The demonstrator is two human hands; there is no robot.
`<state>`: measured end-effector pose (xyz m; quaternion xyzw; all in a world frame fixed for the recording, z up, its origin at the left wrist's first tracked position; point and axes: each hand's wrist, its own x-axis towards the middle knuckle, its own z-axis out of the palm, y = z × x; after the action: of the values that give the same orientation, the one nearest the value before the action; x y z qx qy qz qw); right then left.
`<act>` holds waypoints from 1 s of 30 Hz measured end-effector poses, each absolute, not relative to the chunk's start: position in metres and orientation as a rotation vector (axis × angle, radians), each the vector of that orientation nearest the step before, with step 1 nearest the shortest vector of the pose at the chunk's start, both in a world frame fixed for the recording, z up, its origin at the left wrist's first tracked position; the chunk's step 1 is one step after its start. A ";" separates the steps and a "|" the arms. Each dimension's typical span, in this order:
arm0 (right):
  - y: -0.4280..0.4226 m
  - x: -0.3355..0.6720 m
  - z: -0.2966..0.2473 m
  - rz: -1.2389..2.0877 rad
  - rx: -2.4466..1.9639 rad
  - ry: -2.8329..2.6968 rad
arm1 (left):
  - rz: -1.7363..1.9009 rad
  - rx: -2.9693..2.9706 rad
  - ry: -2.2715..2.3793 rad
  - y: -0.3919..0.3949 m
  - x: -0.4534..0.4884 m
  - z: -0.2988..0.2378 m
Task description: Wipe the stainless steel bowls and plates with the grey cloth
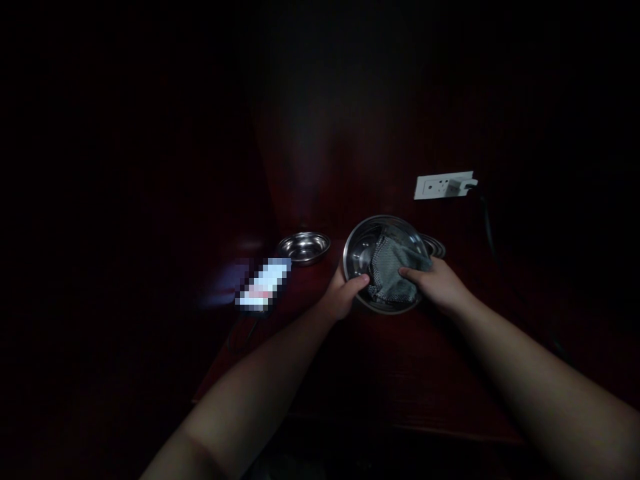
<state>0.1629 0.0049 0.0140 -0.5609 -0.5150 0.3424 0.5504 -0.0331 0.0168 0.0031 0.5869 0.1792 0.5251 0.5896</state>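
Note:
A shiny metal bowl is tilted toward me, held up over the dark red table. My left hand grips its left rim, the thumb inside and the fingers hidden behind. Inside the bowl lies a grey-green cloth with a textured pattern. My right hand is closed on the cloth at the bowl's right side, its thumb pressing the cloth against the inner wall. The fingers of that hand are mostly hidden.
Another metal bowl stands at the back left of the table. Stacked metal rims show behind the held bowl. A lit phone with a cable is at left. A wall socket holds a plug with a cord.

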 end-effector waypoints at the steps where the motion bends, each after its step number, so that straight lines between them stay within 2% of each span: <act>1: 0.005 0.163 0.014 0.810 -1.331 -1.219 | 1.220 1.365 0.419 0.017 -0.033 0.003; 30: 0.004 0.163 0.014 0.833 -1.326 -1.213 | 1.197 1.396 0.404 0.016 -0.036 0.006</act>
<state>0.1629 0.0043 0.0141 -0.5598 -0.5120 0.3517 0.5485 -0.0355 0.0165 0.0063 0.5994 0.1737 0.5139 0.5887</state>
